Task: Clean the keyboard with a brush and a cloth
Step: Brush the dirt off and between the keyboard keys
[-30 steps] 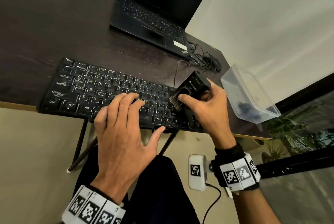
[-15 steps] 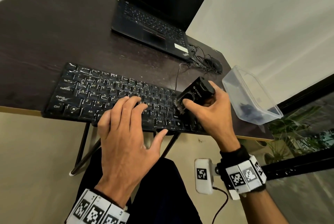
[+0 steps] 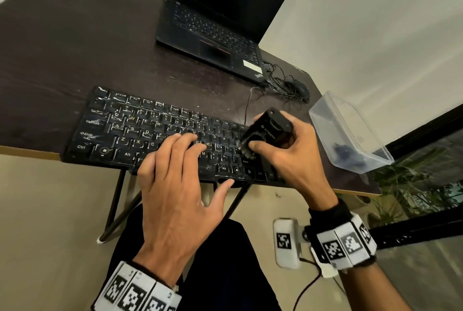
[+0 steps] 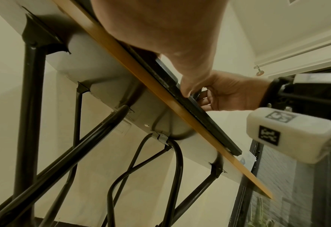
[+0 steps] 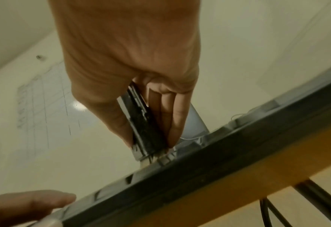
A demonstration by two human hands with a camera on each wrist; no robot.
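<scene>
A black keyboard [image 3: 140, 132] lies along the near edge of the dark table [image 3: 62, 42]. My left hand [image 3: 175, 185] lies flat on its middle keys, fingers straight, thumb at the front edge. My right hand [image 3: 288, 157] grips a black block-shaped brush [image 3: 266, 131] and holds its bristles down on the keys at the keyboard's right end. In the right wrist view the brush [image 5: 143, 122] sits pinched between thumb and fingers just above the keyboard's front edge [image 5: 199, 173]. In the left wrist view the left palm [image 4: 160, 27] covers the keyboard's edge [image 4: 195, 110]. No cloth is visible.
An open black laptop [image 3: 220, 22] stands at the back of the table. A wired mouse [image 3: 299, 90] with a tangled cable lies to its right. A clear plastic tub [image 3: 348, 132] holding something dark sits at the table's right end. Black table legs [image 4: 30, 107] run below.
The right hand has shifted the brush slightly over the right-end keys. The left hand has stayed flat on the keyboard. The view has drifted a little.
</scene>
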